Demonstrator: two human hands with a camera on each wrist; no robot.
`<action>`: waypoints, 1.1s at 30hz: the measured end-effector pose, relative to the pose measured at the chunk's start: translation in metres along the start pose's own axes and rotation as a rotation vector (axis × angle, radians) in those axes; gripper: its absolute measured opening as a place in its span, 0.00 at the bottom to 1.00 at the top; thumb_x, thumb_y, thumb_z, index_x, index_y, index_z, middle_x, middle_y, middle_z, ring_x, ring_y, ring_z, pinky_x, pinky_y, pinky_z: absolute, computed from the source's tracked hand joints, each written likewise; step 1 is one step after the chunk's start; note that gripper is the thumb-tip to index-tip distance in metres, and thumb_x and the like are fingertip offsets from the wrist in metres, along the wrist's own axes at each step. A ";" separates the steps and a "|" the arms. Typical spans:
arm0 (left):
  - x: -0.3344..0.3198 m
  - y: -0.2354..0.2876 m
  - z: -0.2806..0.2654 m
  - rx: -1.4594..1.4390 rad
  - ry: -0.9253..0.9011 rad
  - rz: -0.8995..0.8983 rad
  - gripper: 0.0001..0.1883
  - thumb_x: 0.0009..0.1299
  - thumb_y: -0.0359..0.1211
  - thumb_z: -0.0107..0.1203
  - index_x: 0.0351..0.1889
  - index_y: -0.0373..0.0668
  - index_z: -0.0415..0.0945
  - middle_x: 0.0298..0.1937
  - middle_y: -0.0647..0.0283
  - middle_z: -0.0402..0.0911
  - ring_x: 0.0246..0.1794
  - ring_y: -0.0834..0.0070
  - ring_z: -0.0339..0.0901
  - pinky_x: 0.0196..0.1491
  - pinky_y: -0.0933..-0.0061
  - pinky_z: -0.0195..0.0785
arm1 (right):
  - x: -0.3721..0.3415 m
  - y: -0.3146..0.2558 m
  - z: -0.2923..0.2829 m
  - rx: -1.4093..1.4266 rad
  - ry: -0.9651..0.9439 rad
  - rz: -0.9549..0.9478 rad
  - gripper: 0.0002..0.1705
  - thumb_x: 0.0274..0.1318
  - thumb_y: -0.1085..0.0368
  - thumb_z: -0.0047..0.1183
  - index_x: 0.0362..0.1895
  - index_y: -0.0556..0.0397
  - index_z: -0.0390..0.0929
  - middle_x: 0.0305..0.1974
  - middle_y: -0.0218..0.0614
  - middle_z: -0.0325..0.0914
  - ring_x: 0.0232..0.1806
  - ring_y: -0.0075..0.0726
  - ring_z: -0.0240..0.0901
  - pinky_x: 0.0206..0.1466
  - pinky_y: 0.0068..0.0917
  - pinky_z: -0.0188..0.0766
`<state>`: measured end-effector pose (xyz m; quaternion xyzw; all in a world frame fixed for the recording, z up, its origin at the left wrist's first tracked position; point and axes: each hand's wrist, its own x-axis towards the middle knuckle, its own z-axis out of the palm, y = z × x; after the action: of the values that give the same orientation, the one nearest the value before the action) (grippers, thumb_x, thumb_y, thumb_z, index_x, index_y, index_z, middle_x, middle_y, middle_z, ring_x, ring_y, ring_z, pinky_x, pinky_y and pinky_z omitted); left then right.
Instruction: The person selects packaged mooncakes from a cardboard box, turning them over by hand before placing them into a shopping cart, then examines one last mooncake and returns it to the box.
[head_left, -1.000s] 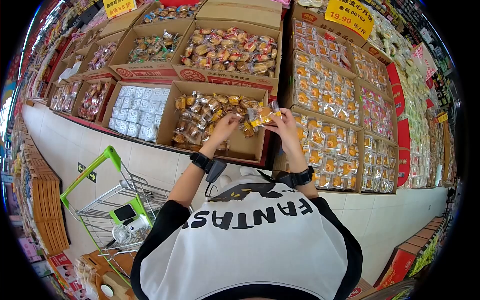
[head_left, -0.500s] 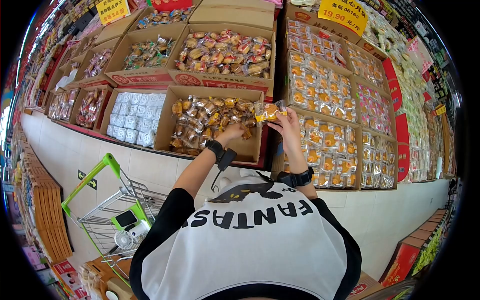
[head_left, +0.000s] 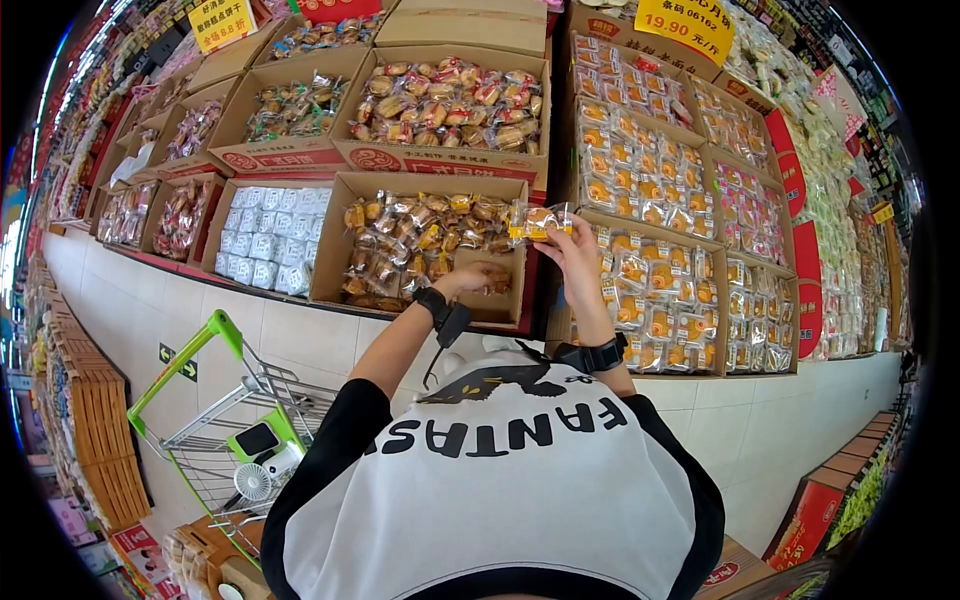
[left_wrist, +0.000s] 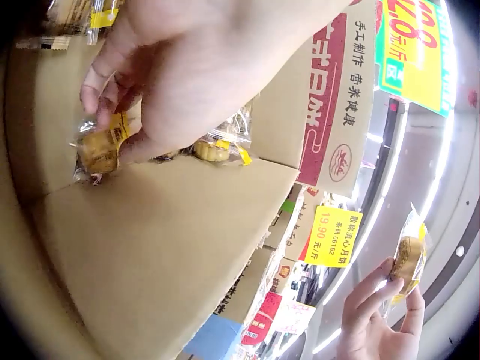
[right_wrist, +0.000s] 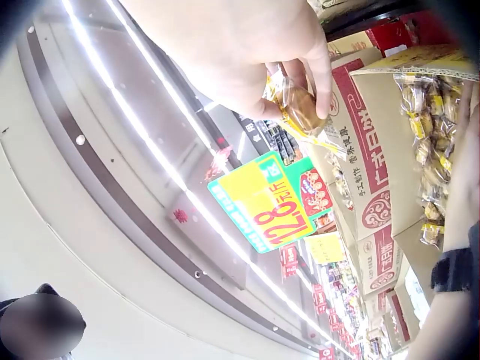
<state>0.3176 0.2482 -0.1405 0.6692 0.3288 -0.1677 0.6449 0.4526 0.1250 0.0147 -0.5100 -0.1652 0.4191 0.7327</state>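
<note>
My left hand (head_left: 468, 280) reaches into the front right corner of a cardboard box (head_left: 332, 240) of wrapped mooncakes (head_left: 410, 235). In the left wrist view its thumb and fingers pinch one wrapped mooncake (left_wrist: 100, 151), golden brown with a yellow label, low by the box wall. My right hand (head_left: 575, 255) is raised past the box's right side. It holds another mooncake (right_wrist: 304, 111) in clear plastic with a yellow band between thumb and fingers. The loose mooncakes lie mostly toward the back and left of the box.
White-wrapped packets (head_left: 265, 235) fill the box to the left. Behind stands a larger box of mooncakes (head_left: 450, 105). Trays of clear-packed pastries (head_left: 655, 290) lie to the right. A green-handled shopping cart (head_left: 180, 365) with a small white fan (head_left: 252, 482) stands at left.
My left hand has moved forward and down over the box, then toward its front right corner. The right hand has drawn its mooncake slightly up and away from the pile.
</note>
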 end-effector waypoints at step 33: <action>-0.146 0.074 -0.040 -0.361 0.496 0.664 0.19 0.62 0.24 0.45 0.53 0.38 0.62 0.20 0.73 0.64 0.21 0.87 0.62 0.27 0.86 0.61 | 0.004 0.008 -0.001 -0.059 -0.036 -0.010 0.14 0.49 0.72 0.42 0.43 0.61 0.66 0.39 0.36 0.70 0.40 0.28 0.69 0.44 0.25 0.69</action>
<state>0.2518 0.2579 0.0148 0.6353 0.2650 0.2738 0.6717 0.4521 0.1288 0.0067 -0.5229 -0.1932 0.4193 0.7166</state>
